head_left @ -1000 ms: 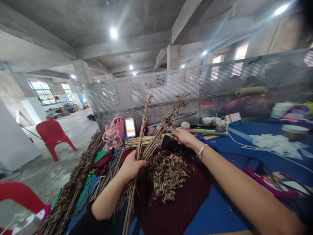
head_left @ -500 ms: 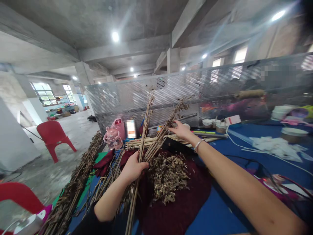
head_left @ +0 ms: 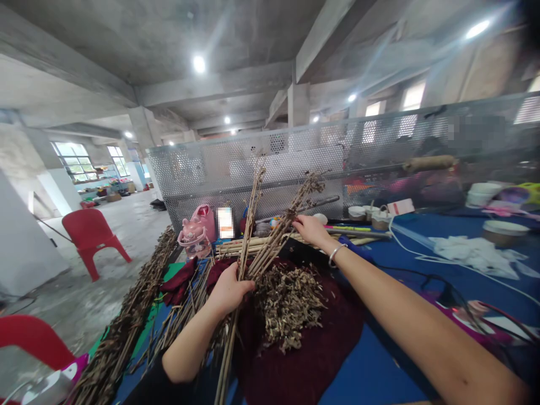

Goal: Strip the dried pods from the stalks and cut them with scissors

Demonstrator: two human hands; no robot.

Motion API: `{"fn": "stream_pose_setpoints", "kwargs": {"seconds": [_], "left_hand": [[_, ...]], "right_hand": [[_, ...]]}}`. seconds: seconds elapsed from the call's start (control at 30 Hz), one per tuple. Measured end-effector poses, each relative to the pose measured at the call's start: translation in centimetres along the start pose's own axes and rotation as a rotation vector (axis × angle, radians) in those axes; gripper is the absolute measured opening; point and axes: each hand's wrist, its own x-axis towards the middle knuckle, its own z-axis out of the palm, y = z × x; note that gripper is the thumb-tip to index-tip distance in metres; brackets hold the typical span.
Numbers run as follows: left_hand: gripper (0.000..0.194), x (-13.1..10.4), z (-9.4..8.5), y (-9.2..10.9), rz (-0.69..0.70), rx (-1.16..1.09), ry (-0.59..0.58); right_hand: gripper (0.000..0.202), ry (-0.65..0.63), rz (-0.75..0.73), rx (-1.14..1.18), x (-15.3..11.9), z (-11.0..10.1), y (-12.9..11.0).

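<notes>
While the left hand is grasping the dry stalks at the frame's centre, the right hand, apart from them one second ago, is now pinching their upper part, so both are working together.

Head view: above and behind the left hand and right hand, facing forward over the tabletop
Both hands: fairly near
Perforated screen: farther, beyond them

I see a red chair on the floor, a perforated screen, and crumpled white material on the surface.
</notes>
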Motion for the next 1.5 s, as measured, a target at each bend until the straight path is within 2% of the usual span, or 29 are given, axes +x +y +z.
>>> {"fn": "stream_pose_setpoints", "kwargs": {"seconds": [0.13, 0.2, 0.37, 0.47, 0.53, 0.67, 0.73, 0.8, 0.97, 1.07, 1.17, 1.27, 1.33, 1.4, 1.5], "left_hand": [[0.033, 0.1, 0.0, -0.1, -0.004, -0.022, -0.002], [0.034, 0.1, 0.0, 0.0, -0.039, -0.019, -0.004], [0.036, 0.2, 0.1, -0.3, -0.029, -0.036, -0.01], [0.038, 0.3, 0.2, -0.5, -0.002, -0.048, -0.013], [0.038, 0.2, 0.2, -0.5, 0.0, -0.047, -0.016], [0.037, 0.1, 0.2, -0.4, 0.003, -0.054, -0.015], [0.037, 0.1, 0.3, -0.4, 0.004, -0.066, -0.023], [0.038, 0.2, 0.4, -0.4, 0.003, -0.066, -0.026], [0.04, 0.2, 0.5, -0.6, -0.015, -0.059, -0.03], [0.039, 0.1, 0.6, -0.8, -0.006, -0.06, -0.03], [0.037, 0.0, 0.6, -0.6, -0.009, -0.043, -0.023], [0.038, 0.0, 0.4, -0.4, -0.02, -0.036, -0.017], [0.04, 0.0, 0.3, -0.4, -0.017, -0.042, -0.019], [0.04, 0.1, 0.3, -0.4, -0.005, -0.05, -0.025], [0.04, 0.2, 0.4, -0.7, 0.002, -0.057, -0.035]], "right_hand": [[0.028, 0.022, -0.061, 0.034, -1.7, -0.3, -0.7], [0.03, -0.008, -0.106, 0.058, -3.0, -0.3, -1.3], [0.017, -0.279, -0.259, 0.115, -6.8, 0.4, -2.8], [0.019, -0.373, -0.259, 0.127, -7.3, 0.5, -3.2], [0.03, -0.306, -0.189, 0.116, -6.4, 0.2, -3.2], [0.048, -0.002, 0.049, 0.064, -2.3, -0.7, -2.1], [0.058, 0.066, 0.121, 0.054, -0.3, -0.9, -1.4], [0.06, 0.07, 0.136, 0.061, 1.1, -0.8, -0.9], [0.024, 0.059, 0.113, 0.054, 2.4, -0.3, -0.6], [0.024, 0.078, 0.074, 0.029, 1.8, -0.4, -1.1], [0.024, 0.089, 0.01, 0.021, 0.1, -0.4, -2.1], [0.025, 0.024, -0.088, 0.05, -2.6, -0.2, -3.6], [0.025, -0.071, -0.167, 0.087, -4.7, -0.3, -4.6], [0.022, -0.21, -0.25, 0.127, -6.5, -0.6, -5.3], [0.017, -0.51, -0.343, 0.195, -8.0, -1.1, -5.5]]}}
